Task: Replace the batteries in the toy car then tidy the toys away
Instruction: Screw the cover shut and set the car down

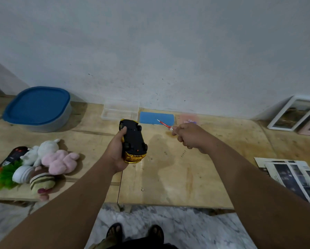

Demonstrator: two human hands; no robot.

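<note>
Seen from the head camera, the left hand (117, 151) curls its fingers and thumb around a gold toy car (133, 141), held upside down above the table with its black underside and wheels facing up. The right hand (190, 136) is closed around a red screwdriver (164, 124), whose tip points away toward the wall. Below is a plywood table (177, 173) against a pale wall (150, 42). A heap of soft toys (42, 162) lies at left, near a blue-lidded tub (37, 108).
</note>
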